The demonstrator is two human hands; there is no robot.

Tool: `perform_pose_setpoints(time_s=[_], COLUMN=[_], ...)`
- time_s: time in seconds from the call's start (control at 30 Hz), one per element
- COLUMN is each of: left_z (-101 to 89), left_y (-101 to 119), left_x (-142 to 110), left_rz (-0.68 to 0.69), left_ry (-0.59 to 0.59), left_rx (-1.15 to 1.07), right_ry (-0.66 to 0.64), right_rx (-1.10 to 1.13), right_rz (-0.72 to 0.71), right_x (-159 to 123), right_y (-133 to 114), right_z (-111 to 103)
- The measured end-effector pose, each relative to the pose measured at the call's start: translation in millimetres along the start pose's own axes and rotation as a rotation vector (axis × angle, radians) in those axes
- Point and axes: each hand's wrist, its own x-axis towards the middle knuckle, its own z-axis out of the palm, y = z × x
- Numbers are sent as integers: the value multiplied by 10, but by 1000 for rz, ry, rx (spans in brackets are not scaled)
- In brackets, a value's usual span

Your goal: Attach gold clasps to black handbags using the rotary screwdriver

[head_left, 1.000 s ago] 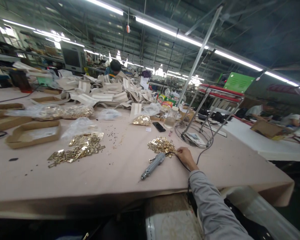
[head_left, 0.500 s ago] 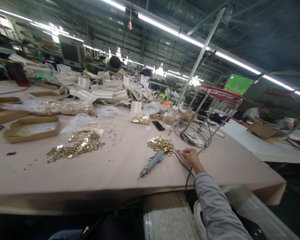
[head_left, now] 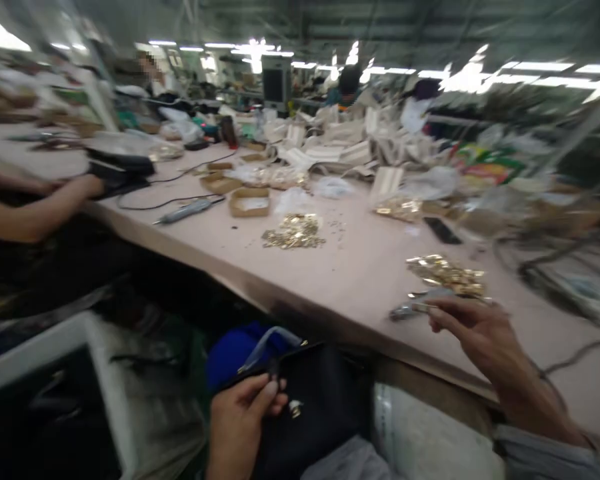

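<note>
My left hand (head_left: 245,417) is closed at the upper edge of a black bag (head_left: 315,393), pinching a dark tab. The bag sits below the table edge, near my lap, with a small shiny metal fitting (head_left: 295,408) on its front. My right hand (head_left: 485,337) hovers at the table's front edge, thumb and fingers pinched on a small gold metal piece (head_left: 423,307), blurred by motion. Just behind that hand lies a grey electric screwdriver (head_left: 404,311), partly covered by it. A pile of gold metal buckles (head_left: 447,275) lies beyond the screwdriver.
Another gold pile (head_left: 295,233), a cardboard tray (head_left: 250,203) and a second screwdriver (head_left: 185,211) lie farther left. A phone (head_left: 442,231) lies behind the near pile. At left, another person's arms (head_left: 40,207) work on a black item. Pale fabric pieces (head_left: 330,150) heap at the back.
The view has swung left and down. My right hand has moved from beside the gold pile toward the table's front edge with a small metal piece. My left hand and the black bag have come into view.
</note>
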Motion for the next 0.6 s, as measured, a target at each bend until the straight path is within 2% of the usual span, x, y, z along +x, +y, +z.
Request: perform_pose_setpoints(time_s=[0.07, 0.17, 0.27, 0.33, 0.43, 0.6], left_z=[-22, -24, -15, -32, -76, -103], left_y=[-25, 13, 64, 68, 59, 94], left_x=[1, -48, -119, -136, -122, -111], left_rz=[13, 9, 4, 3, 10, 25], left_ry=[-59, -67, -82, -98, -127, -169], left_rx=[-4, 11, -18, -39, -51, -89], right_ry=[-187, -491, -704, -802, -902, -912], right_rx=[118, 361, 439, 409, 342, 232], right_rz=[-6, -62, -138, -151, -116, -109], right_x=[-164, -406, -526, -528, -510, -548], right_y=[-293, -660, -895, -984, -1060, -1114], right_z=[476, 1127, 1596, 1784, 1935, 2056])
